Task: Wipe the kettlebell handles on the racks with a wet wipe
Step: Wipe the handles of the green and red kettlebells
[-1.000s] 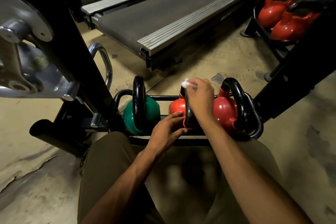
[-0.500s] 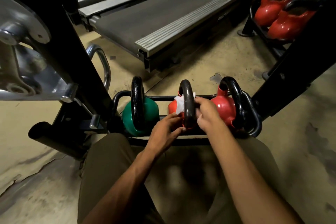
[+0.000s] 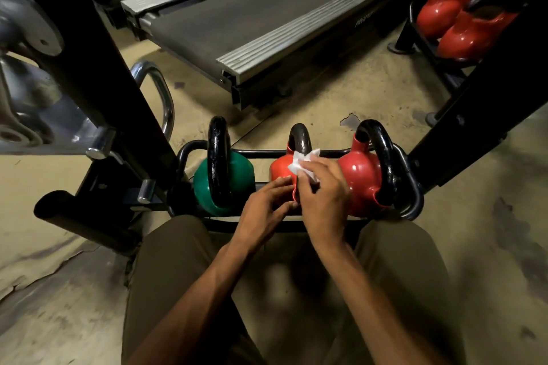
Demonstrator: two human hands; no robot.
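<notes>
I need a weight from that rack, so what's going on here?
A person is wiping kettlebells on a low rack. The right hand presses a wet wipe against the black handle of the middle red kettlebell, while the left hand rests on its body. A green kettlebell stands to its left, a second red kettlebell to its right.

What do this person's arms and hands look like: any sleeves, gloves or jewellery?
The left hand and right hand are bare: no gloves, and no ring, watch or bracelet shows. Both forearms are uncovered down to the picture's lower edge, so no sleeve is in view. Below them are olive-brown trousers.
</notes>
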